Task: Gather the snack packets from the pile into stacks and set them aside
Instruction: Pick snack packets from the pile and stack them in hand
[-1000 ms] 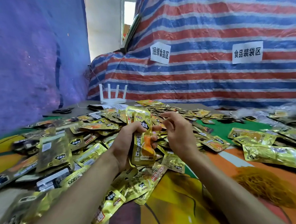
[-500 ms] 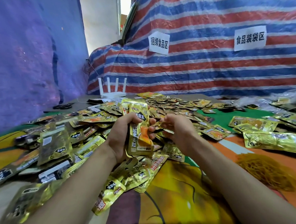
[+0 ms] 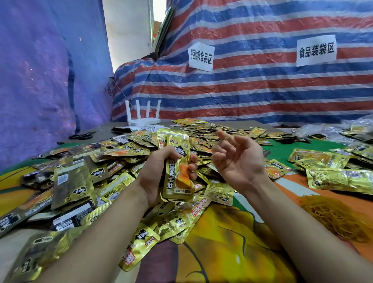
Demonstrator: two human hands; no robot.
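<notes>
A big pile of gold snack packets (image 3: 121, 153) covers the left and middle of the table. My left hand (image 3: 159, 175) grips an upright stack of gold packets (image 3: 177, 167), thumb on the near side and fingertips wrapped round its right edge. Just to the right, my right hand (image 3: 238, 160) hovers palm up with its fingers loosely bent and nothing in it. Flat bundles of packets (image 3: 345, 179) lie on the right side of the table.
A heap of yellow rubber bands (image 3: 338, 217) lies at the near right. A white router (image 3: 143, 115) and black scissors (image 3: 81, 136) sit at the back left. Striped tarpaulin with two paper signs (image 3: 316, 50) rises behind the table, a blue sheet on the left.
My right hand has drawn back from the stack and turned palm up, fingers loosening. The left hand still holds the stack upright. The camera has tilted down a little.
</notes>
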